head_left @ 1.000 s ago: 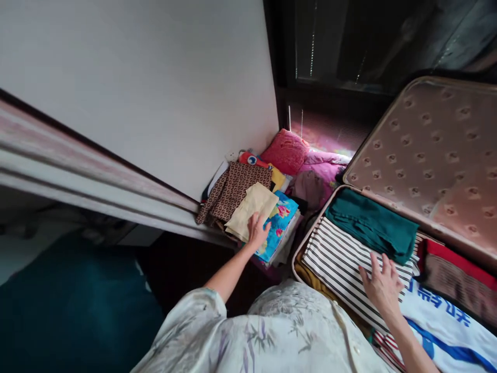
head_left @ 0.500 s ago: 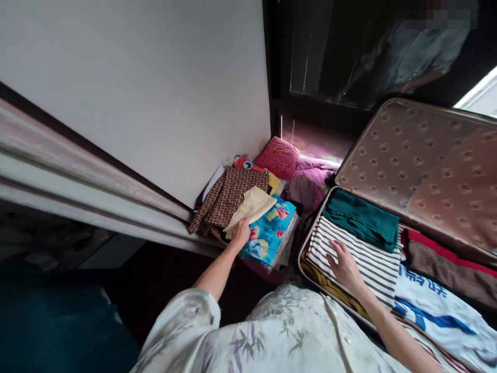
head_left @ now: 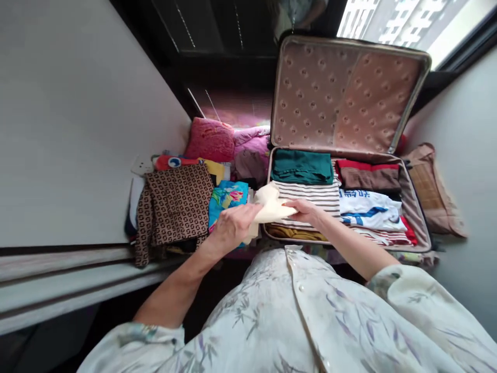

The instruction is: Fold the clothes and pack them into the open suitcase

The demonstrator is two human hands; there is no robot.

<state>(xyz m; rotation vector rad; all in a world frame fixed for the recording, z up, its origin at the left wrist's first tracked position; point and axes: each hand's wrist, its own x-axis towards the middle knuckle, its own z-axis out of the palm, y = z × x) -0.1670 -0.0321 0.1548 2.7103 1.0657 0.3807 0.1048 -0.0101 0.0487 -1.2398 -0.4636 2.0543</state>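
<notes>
A folded cream cloth garment (head_left: 271, 204) is held between both hands in front of my body, over the left edge of the open suitcase (head_left: 423, 220). My left hand (head_left: 234, 224) is closed on its left side, and my right hand (head_left: 305, 211) pinches its right corner. Behind the cloth lies a black-and-white striped garment (head_left: 316, 195) inside the suitcase. A blue floral cloth (head_left: 229, 197) rests just left of the suitcase, partly hidden by my left hand. Farther left is a brown patterned garment (head_left: 178, 202) on the pile.
The suitcase also holds a folded green garment (head_left: 302, 167), a brown-and-red one (head_left: 367, 174) and a white-and-blue one (head_left: 368, 209). A pink cushion (head_left: 210, 140) sits at the back left. A brown bag (head_left: 435, 191) stands right of the suitcase, near the wall.
My left hand has lifted the cream cloth off the blue floral cloth and carried it right. My right hand has moved from above the striped garment to grip it. The view has turned right.
</notes>
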